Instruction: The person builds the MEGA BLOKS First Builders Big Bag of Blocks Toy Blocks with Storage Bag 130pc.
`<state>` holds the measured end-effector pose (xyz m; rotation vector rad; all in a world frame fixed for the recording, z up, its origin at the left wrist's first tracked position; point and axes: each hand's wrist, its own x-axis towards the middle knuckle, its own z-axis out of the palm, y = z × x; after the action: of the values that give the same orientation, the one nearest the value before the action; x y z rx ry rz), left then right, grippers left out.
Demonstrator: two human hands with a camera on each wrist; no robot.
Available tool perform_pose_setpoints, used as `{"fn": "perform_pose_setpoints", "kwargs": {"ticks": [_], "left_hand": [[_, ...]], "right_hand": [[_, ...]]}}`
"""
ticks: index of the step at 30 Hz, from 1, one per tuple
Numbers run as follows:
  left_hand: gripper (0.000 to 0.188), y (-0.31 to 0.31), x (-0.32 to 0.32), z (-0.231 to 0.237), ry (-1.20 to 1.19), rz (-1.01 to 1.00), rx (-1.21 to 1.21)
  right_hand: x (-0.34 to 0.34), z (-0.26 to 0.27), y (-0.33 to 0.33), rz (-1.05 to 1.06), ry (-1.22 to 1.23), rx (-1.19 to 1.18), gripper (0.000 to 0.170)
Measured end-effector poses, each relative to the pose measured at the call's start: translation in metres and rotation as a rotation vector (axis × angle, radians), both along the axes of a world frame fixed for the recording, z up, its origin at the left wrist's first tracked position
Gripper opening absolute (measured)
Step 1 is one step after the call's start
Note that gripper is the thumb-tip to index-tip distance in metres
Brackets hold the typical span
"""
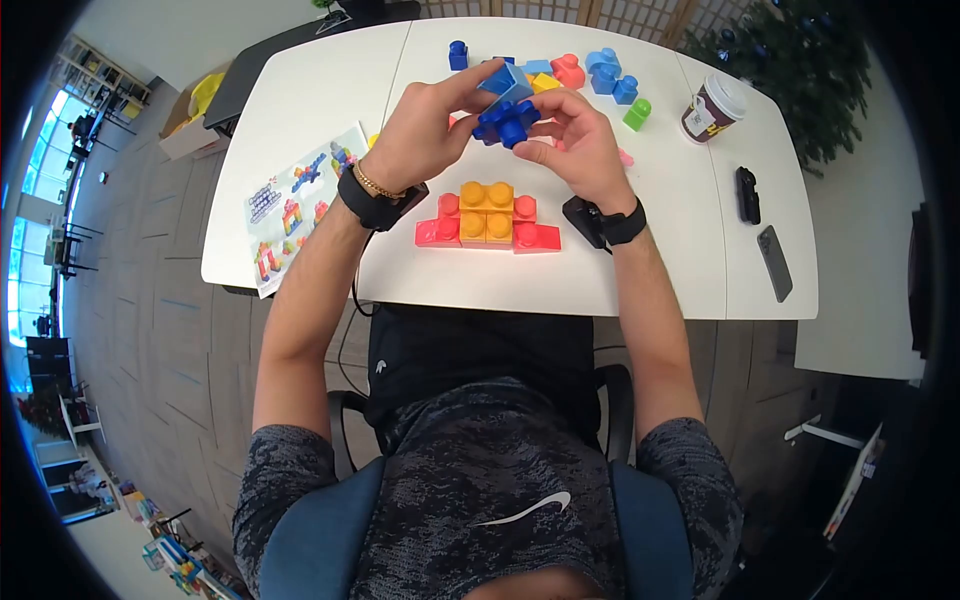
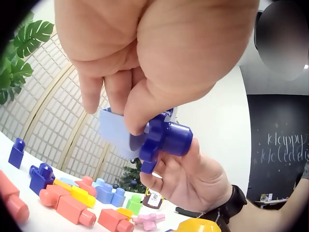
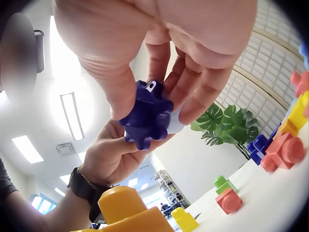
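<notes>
Above the far half of the table, my left hand [image 1: 425, 132] grips a light blue block [image 1: 507, 82] with a slanted, hollow-looking side. My right hand [image 1: 583, 148] pinches a dark blue gear-shaped block [image 1: 510, 124] with a round stud and lobes around it. Both blocks are held together, the dark one against the light one; in the left wrist view the left thumb lies where they meet. A printed eye shows on the dark block [image 3: 147, 113] in the right wrist view. Below the hands stands a stepped build of yellow blocks [image 1: 487, 212] and red blocks [image 1: 437, 232].
Loose blocks lie along the back, among them a dark blue one [image 1: 458, 55], light blue ones [image 1: 603, 72] and a green one [image 1: 637, 114]. A picture sheet [image 1: 290, 215] lies left. At right are a lidded cup [image 1: 712, 108], a black object [image 1: 747, 195] and a phone [image 1: 774, 263].
</notes>
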<state>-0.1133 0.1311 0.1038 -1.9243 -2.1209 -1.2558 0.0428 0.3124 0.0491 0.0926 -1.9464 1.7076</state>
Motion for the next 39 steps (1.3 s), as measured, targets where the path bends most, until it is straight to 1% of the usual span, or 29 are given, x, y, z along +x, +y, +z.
{"fn": "perform_pose_setpoints", "kwargs": {"ticks": [1,2,4,10,11,13,14,16,17,19,20,22,23,25,28,32,35,38,39], "left_hand": [[0.068,0.0,0.0,0.001,0.036,-0.019,0.022],[0.068,-0.001,-0.001,0.003,0.038,-0.021,0.022],[0.063,-0.002,0.0,0.006,-0.054,-0.04,-0.022],[0.062,-0.002,0.008,0.009,-0.01,0.018,-0.01],[0.062,-0.003,0.007,0.007,-0.014,0.022,-0.012],[0.061,-0.003,0.004,0.005,0.07,-0.011,0.03],[0.061,-0.004,0.005,0.004,0.063,-0.008,0.026],[0.061,-0.006,0.004,0.004,-0.019,-0.013,-0.02],[0.061,-0.007,0.002,0.004,-0.024,-0.009,-0.022],[0.06,-0.009,-0.002,0.005,-0.304,-0.121,-0.024],[0.06,-0.01,-0.001,0.004,-0.308,-0.115,-0.025],[0.072,-0.011,0.004,0.004,-0.278,-0.11,-0.016],[0.072,-0.01,0.006,0.003,-0.279,-0.108,-0.015],[0.084,-0.007,0.009,0.001,-0.066,-0.053,0.011],[0.088,-0.005,0.009,-0.005,-0.108,-0.028,0.0],[0.088,-0.006,0.01,-0.007,-0.121,-0.014,-0.001],[0.087,-0.007,0.007,-0.013,-0.082,-0.042,0.034],[0.088,-0.008,0.007,-0.014,-0.12,-0.039,0.017],[0.088,-0.008,0.007,-0.014,-0.128,-0.035,0.015]], "right_hand": [[0.0,-0.001,0.0,-0.046,0.043,0.068,0.048],[0.0,0.0,0.001,-0.048,0.045,0.067,0.048],[0.001,0.001,0.003,-0.101,0.076,0.201,0.05],[0.0,-0.001,0.004,-0.141,0.145,0.189,0.048],[0.0,-0.001,0.003,-0.137,0.141,0.188,0.048],[0.001,-0.002,0.004,-0.094,0.103,0.139,0.048],[0.002,-0.003,0.003,-0.091,0.096,0.135,0.048],[0.002,-0.002,0.003,-0.092,0.083,0.117,0.048],[0.003,-0.001,0.002,-0.088,0.078,0.116,0.048],[0.004,0.001,0.0,-0.119,0.098,0.153,0.048],[0.004,0.001,-0.001,-0.112,0.094,0.151,0.048],[0.004,0.001,-0.002,-0.106,0.109,0.123,0.048],[0.004,0.001,-0.002,-0.103,0.108,0.123,0.048],[0.005,0.0,-0.002,-0.108,0.067,0.141,0.048],[0.004,-0.001,0.001,-0.089,0.075,0.158,0.049],[0.005,-0.001,0.0,-0.085,0.063,0.14,0.049],[0.007,0.002,-0.002,-0.09,0.021,0.186,0.05],[0.007,0.002,-0.002,-0.105,0.002,0.2,0.051],[0.006,0.002,-0.001,-0.094,0.015,0.167,0.051]]}}
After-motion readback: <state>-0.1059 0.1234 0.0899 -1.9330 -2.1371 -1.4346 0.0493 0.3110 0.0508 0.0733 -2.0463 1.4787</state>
